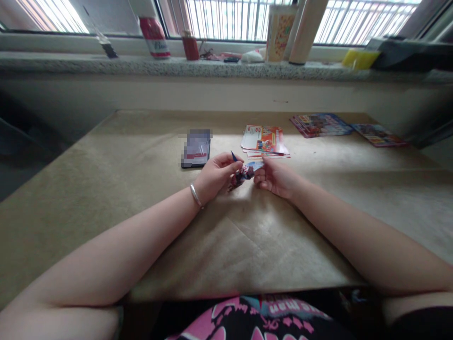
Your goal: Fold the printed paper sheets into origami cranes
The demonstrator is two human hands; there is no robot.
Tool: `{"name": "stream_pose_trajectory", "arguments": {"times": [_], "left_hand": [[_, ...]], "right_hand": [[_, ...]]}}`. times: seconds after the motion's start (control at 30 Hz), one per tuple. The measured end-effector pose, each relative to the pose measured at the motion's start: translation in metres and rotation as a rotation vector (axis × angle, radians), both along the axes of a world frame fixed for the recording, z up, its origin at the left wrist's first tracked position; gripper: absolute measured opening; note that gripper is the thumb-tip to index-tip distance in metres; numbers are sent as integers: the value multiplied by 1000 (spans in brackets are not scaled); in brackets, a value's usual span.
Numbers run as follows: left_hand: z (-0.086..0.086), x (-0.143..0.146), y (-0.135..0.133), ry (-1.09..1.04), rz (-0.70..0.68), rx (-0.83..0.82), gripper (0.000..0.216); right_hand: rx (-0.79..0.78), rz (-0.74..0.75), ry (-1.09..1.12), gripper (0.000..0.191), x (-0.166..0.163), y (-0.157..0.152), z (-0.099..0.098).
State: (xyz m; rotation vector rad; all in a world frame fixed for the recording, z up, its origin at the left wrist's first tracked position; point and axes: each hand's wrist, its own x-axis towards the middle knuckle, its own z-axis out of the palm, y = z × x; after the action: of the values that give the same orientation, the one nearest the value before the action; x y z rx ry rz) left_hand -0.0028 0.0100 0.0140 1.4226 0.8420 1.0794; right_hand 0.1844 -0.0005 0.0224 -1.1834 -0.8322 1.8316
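Both of my hands meet over the middle of the paper-covered table (106, 189). My left hand (214, 174), with a silver bangle on its wrist, pinches one end of a small folded piece of printed paper (244, 172), blue and reddish. My right hand (276, 177) pinches the other end, its fingers closed on a pale blue flap. The folded paper is held just above the table between the two hands. A stack of colourful printed sheets (264, 139) lies right behind the hands.
A phone (196, 147) lies flat to the left of the sheets. Two printed leaflets (320, 124) (378, 134) lie at the far right. The windowsill behind holds a red-and-white can (154, 35), a small red container (190, 47), a printed cup (279, 30) and a yellow object (359, 58).
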Motion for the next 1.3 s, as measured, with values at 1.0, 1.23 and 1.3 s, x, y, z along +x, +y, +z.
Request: {"name": "stream_pose_trajectory", "arguments": {"times": [1.0, 1.23, 1.3], "left_hand": [[29, -4, 123, 1040, 603, 249, 24], [25, -3, 122, 1076, 618, 187, 23], [26, -1, 117, 1009, 638, 201, 32]], "right_hand": [[783, -26, -912, 13, 29, 14, -22], [780, -16, -939, 12, 28, 14, -22], [768, -24, -906, 12, 28, 15, -23]]}}
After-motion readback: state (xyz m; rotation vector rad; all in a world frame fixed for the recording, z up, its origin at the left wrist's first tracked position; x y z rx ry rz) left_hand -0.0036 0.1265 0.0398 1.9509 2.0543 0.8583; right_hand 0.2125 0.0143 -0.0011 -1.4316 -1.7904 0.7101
